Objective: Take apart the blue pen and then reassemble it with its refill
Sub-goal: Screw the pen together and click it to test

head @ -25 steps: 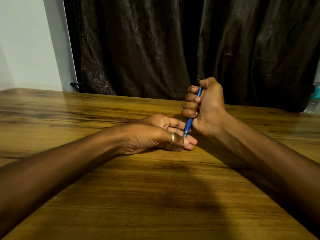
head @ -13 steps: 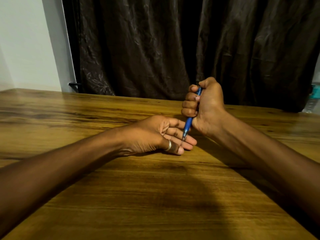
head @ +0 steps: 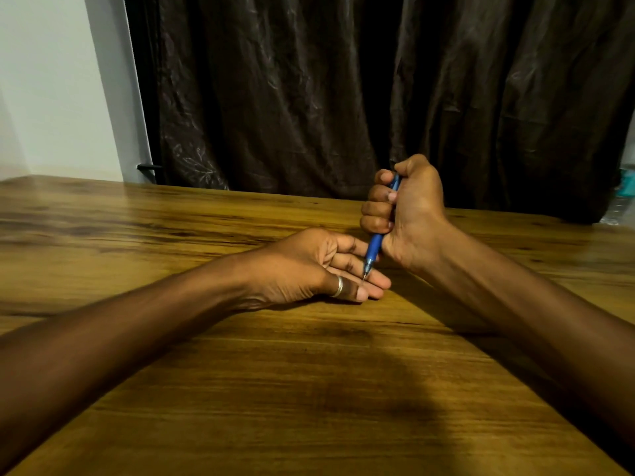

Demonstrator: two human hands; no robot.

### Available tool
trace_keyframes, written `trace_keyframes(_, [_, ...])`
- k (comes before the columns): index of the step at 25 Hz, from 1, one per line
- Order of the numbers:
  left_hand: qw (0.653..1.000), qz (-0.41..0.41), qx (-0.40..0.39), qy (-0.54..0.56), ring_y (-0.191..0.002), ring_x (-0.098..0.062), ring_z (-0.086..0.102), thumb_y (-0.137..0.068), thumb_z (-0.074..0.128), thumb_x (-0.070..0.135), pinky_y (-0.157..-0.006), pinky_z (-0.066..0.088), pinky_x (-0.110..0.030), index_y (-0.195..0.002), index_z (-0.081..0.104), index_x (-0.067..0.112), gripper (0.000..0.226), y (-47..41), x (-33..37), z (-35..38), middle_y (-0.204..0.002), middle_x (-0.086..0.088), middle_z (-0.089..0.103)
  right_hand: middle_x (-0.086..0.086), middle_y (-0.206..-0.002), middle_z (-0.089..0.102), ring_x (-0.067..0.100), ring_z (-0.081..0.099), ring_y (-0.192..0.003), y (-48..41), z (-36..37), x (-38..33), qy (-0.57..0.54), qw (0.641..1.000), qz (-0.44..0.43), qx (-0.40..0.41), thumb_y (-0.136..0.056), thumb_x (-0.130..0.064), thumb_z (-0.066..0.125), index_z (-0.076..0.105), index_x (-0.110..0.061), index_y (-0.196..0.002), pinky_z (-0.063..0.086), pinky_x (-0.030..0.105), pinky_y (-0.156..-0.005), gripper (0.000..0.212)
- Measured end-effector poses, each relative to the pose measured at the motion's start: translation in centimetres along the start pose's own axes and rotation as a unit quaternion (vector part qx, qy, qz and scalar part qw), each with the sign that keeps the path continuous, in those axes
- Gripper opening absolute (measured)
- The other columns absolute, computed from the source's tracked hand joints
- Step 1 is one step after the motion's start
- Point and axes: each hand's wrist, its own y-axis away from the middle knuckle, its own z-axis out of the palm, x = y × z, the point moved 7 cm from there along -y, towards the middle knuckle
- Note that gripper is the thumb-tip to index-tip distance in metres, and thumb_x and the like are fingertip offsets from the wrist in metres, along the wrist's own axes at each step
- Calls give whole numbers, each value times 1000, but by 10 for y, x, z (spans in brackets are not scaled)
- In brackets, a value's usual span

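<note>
- Standing nearly upright, the blue pen [head: 375,242] is held clear of the table [head: 144,235], over the far right part of it, with the long axis tilted slightly: upper end away toward the far edge and to the right, writing tip [head: 365,275] down, toward the near edge and to the left
- Only the lower barrel and a short strip of blue near the top of the fist are visible; the middle section is hidden inside the grip
- The right hand [head: 410,214] is closed in a fist around the pen, fingers curled over the barrel and thumb folded over the top end
- The left hand [head: 319,266] rests on the table just left of the pen, fingers loosely extended and holding nothing; a ring [head: 338,286] sits on the thumb
- The tip points into the left fingers [head: 372,282] and appears to touch or nearly touch them; contact cannot be confirmed
- Judgement: the pen looks fully assembled, so disassembly is at its start
- Judgement: the exposed tip section lies closest to the left hand, so that hand is best placed to pinch it and twist about the long axis while the right fist holds the barrel fixed
- Risk: small inner parts could drop onto the table once the tip section comes free
</note>
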Motion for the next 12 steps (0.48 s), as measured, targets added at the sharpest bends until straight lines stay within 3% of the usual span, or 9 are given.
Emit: trace_keyframes(12, [1000,-6,24,5,-108,-25,73,-91,66,-1,-88,58,-29,-128,58,3,39,4,5,2,-116,-17,75,-7,-45,25,8,16,-35,1,1,0,-4,1000,1,-4,-93,-34,35,39,-21,-61,11,18,-36,34])
